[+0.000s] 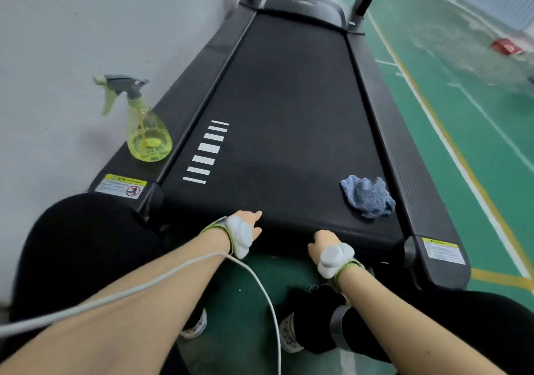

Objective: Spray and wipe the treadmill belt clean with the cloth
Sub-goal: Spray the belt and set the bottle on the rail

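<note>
The black treadmill belt (289, 108) runs away from me, with white stripes near its left side. A crumpled blue cloth (368, 197) lies on the belt at the near right, with no hand on it. A yellow-green spray bottle (147, 134) with a grey trigger stands on the left side rail. My left hand (245, 228) is at the belt's rear edge, thumb on top and fingers hidden below it. My right hand (325, 247) curls over the same edge, a little left of the cloth. Both wrists wear white padded sensors.
A grey wall runs close along the treadmill's left. Green floor with white and yellow lines lies to the right, with a red box (507, 46) far off. The motor cover (300, 4) and uprights are at the far end. A white cable (260, 285) trails from my left wrist.
</note>
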`<state>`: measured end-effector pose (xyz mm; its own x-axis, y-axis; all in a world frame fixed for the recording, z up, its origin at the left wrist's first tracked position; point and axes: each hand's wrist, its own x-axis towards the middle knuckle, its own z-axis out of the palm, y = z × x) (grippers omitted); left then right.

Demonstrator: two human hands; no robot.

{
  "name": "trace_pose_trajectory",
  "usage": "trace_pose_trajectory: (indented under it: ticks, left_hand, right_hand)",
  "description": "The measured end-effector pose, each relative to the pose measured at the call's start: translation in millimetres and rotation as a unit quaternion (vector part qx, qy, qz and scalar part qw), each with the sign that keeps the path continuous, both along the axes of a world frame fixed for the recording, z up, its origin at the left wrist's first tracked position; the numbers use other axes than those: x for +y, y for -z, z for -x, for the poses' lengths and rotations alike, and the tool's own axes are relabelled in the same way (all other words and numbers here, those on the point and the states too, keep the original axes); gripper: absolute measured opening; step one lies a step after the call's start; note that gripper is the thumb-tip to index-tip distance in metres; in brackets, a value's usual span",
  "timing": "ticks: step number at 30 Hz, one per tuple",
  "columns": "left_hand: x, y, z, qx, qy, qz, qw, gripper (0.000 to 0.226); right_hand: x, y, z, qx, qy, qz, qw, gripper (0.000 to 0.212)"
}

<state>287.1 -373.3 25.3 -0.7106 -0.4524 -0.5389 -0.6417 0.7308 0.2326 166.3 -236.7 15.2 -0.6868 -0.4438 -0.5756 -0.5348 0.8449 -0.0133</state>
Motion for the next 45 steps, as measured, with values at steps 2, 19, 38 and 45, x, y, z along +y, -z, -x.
trace_pose_trajectory:
  ticks: [2,19,38,45]
  left_hand:
    - [-27.6,-16.7,-5.2,0.062,-0.104,-0.047,0.992,0.035]
    - [-209.4,-32.3,-114.5,0.291,-0.466,-0.067,0.833,0.075]
    - [-135.8,-69.2,-32.4,0.24,-0.188,-0.18,0.935,0.052]
    - [-103.3,-43.8,21.2,0.086,-0.086,-0.289,0.95,0.063]
  right_hand:
    - [-29.7,-17.4,-8.2,-0.017,-0.035,0.04,0.998,0.03]
    - [-330.7,-76.3,-116.1,-0.22,-0.097,0.446,0.862,0.067]
    - [-249.2,-95.3,-52.0,-0.139,-0.022,0.513,0.847,0.033]
    - [-190.3,-66.6,3.4,-0.171,0.094,0.43,0.881,0.014]
